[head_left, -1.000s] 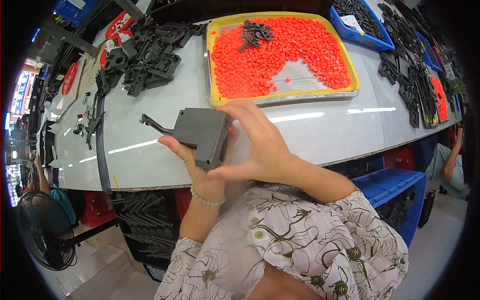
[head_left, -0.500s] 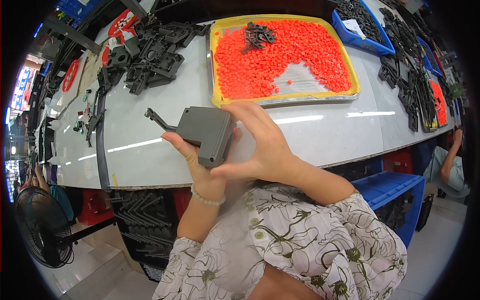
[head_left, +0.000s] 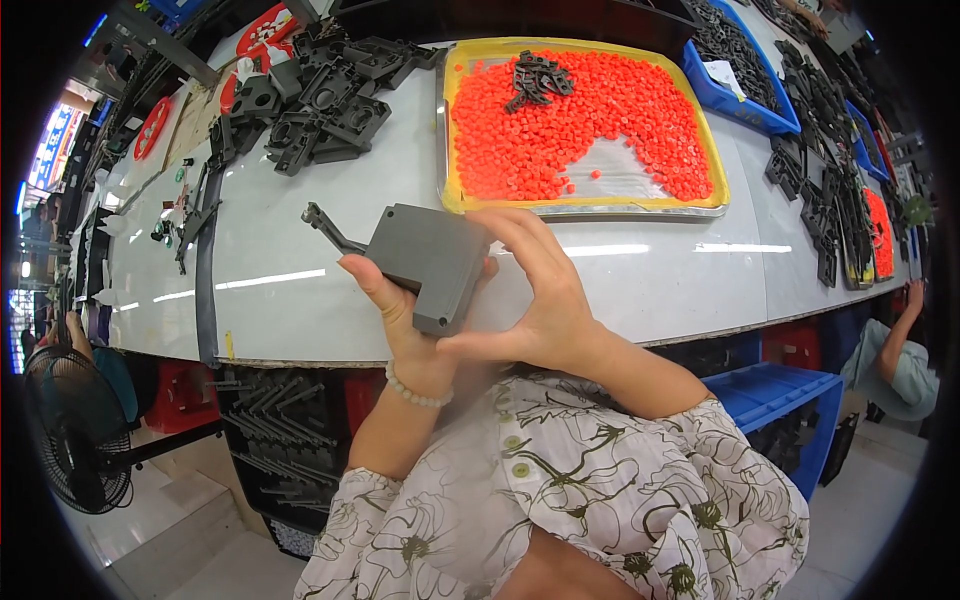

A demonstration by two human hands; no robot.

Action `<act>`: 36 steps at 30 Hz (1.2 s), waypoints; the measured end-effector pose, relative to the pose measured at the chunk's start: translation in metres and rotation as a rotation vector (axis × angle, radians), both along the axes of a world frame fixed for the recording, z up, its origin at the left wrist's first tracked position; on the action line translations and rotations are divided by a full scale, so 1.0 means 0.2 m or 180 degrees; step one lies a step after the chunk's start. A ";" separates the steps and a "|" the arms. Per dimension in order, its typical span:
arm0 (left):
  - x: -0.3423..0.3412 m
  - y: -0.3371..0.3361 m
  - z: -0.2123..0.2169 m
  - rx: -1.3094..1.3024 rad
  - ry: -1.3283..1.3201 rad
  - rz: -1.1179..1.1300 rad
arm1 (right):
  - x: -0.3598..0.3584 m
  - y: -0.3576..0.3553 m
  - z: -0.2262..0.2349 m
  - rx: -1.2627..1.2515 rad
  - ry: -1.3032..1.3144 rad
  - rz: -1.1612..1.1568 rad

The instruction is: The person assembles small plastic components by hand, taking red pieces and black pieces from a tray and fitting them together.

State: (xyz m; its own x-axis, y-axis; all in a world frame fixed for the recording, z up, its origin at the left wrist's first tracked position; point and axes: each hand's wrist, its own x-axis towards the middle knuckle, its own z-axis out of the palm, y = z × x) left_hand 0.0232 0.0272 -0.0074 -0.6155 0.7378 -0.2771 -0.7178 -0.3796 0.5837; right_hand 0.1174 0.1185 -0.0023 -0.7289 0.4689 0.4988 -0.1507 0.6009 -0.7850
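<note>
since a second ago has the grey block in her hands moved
Barely: the grey block stays just below the yellow tray's near left corner, in both hands.

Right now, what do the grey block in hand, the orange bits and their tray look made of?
Grey block: likely moulded plastic, matte and even in colour, with a thin arm at one corner; cast metal cannot be ruled out. Orange bits: probably plastic, small, uniform and bright. Tray: looks like sheet metal, its bare floor shiny and its rim yellow.
</note>
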 end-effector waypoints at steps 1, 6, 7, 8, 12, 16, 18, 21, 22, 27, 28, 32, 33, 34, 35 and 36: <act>0.00 0.00 0.00 0.0053 -0.0010 -0.0027 | 0.00 0.00 0.00 0.0003 0.0004 0.0007; -0.01 -0.01 -0.01 -0.0012 0.0068 -0.0033 | -0.01 0.01 -0.01 0.0067 0.0009 0.0050; -0.01 -0.01 0.00 -0.0068 0.0085 -0.0027 | -0.01 0.00 -0.01 0.0073 0.0005 0.0048; -0.01 -0.01 0.00 -0.0063 0.0080 -0.0029 | -0.01 0.00 -0.02 0.0092 -0.0002 0.0021; -0.01 0.00 0.01 0.0126 -0.0114 0.0002 | -0.02 -0.01 -0.02 0.0352 0.0164 -0.0093; -0.01 0.00 0.00 -0.0083 0.0207 0.0013 | -0.03 0.01 -0.01 0.0379 0.0132 -0.0147; 0.00 0.00 0.02 -0.0215 0.0354 0.0079 | -0.04 0.01 -0.01 0.0350 0.0118 -0.0138; 0.00 -0.01 -0.01 -0.0181 0.0723 0.0093 | -0.04 0.01 0.00 0.0151 0.0012 -0.0072; -0.01 -0.01 -0.02 -0.0007 0.0938 0.0045 | -0.05 0.01 0.00 0.0126 0.0014 -0.0092; 0.02 -0.02 -0.06 -0.0099 0.1485 0.0149 | -0.04 0.01 0.00 0.0129 0.0045 -0.0117; 0.01 -0.03 -0.07 -0.0111 0.1668 0.0060 | -0.04 0.01 0.00 0.0118 0.0047 -0.0120; 0.00 -0.05 -0.07 -0.0047 0.1155 -0.0019 | -0.04 0.01 0.00 0.0071 0.0059 -0.0116; 0.00 -0.05 -0.06 0.0057 0.0897 -0.0045 | -0.04 0.01 0.00 0.0097 0.0039 -0.0117; 0.00 -0.04 -0.05 0.0164 0.0639 -0.0074 | -0.03 0.00 0.00 0.0098 0.0038 -0.0123; 0.00 -0.04 -0.04 0.0166 0.0637 -0.0079 | -0.03 0.00 0.00 0.0135 0.0041 -0.0152; 0.01 -0.04 -0.04 0.0027 0.0885 -0.0011 | -0.03 -0.01 0.00 0.0171 0.0044 -0.0180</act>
State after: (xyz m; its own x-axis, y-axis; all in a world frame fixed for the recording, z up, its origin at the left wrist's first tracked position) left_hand 0.0249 0.0201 -0.0156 -0.6645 0.7416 -0.0918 -0.5318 -0.3831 0.7552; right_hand 0.1112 0.1171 -0.0016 -0.6949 0.4813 0.5343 -0.1260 0.6500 -0.7494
